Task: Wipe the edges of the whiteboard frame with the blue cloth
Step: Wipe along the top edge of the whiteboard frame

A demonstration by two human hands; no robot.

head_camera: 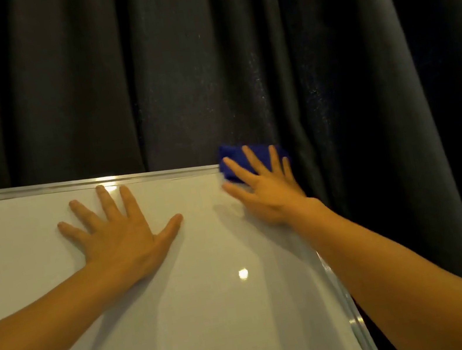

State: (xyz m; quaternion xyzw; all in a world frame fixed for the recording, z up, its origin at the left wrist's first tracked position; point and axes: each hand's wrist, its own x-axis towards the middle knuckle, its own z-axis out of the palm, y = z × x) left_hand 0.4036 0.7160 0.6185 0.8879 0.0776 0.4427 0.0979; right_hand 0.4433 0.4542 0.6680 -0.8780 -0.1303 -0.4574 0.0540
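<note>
Our right hand (263, 190) lies flat, fingers spread, pressing the blue cloth (254, 158) onto the whiteboard frame (162, 175) at its top right corner. From here one edge runs left, another down. Our left hand (119, 228) braces the board, open and empty.
</note>
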